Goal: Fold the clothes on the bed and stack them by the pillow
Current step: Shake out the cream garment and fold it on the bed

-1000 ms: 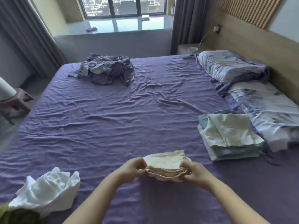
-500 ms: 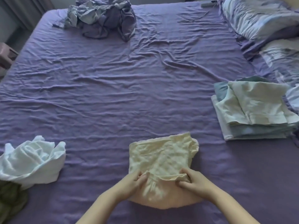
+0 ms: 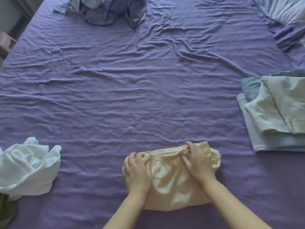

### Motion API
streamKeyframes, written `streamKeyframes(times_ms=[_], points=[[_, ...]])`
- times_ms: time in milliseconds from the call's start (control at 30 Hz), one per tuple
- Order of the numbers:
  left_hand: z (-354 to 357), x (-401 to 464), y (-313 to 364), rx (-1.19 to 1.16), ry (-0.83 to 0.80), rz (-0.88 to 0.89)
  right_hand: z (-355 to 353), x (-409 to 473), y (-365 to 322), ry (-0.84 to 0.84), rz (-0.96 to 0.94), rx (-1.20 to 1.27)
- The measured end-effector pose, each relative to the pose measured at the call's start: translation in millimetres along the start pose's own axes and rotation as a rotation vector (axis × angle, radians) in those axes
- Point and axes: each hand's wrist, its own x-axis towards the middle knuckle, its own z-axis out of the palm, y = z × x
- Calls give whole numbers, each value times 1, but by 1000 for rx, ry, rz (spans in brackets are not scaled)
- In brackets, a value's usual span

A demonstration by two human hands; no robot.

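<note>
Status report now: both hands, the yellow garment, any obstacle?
Left hand and right hand flat on cream-yellow garment. Garment half folded on purple sheet. Nothing in the way.

I see both bare forearms reaching in from the bottom edge, converging slightly; my left hand (image 3: pixel 137 171) lies palm down, fingers (image 3: pixel 132 160) spread and flattened. My right hand (image 3: pixel 198 162) sits a little farther forward, also palm down; its fingers (image 3: pixel 189 146) curl at the tips, the thumb angled inward toward the left.
</note>
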Motion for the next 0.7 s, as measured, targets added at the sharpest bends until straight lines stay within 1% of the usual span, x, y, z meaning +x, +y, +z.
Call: streamKeyframes(times_ms=[33,67,100,133,167,200,233,333,467,533,600,667,700], points=[[5,-2,2,21,56,87,5,-1,-1,65,-51,-77],[9,-5,4,38,87,226,9,-4,-1,146,-103,-148],[14,-9,4,82,74,371,13,-10,-1,208,-154,-207],[19,-13,4,134,43,496,18,-17,1,232,-204,-261],[24,-17,3,180,8,587,23,-25,4,206,-245,-313],[30,-19,0,218,-35,627,29,-33,9,160,-270,-361],[35,-21,-3,242,-79,614,34,-39,16,108,-275,-400],[48,-20,-16,261,-198,493,44,-40,38,5,-206,-451],[62,-15,-27,320,-229,503,52,-32,45,-75,-170,-520],[59,-13,-24,338,-212,512,52,-31,45,-93,-160,-533],[49,-15,-17,332,-216,518,44,-34,40,-144,-150,-514],[35,-19,-13,271,-202,454,33,-43,34,-88,-108,-426],[29,-20,-13,220,-207,367,29,-49,32,-23,-55,-384]])
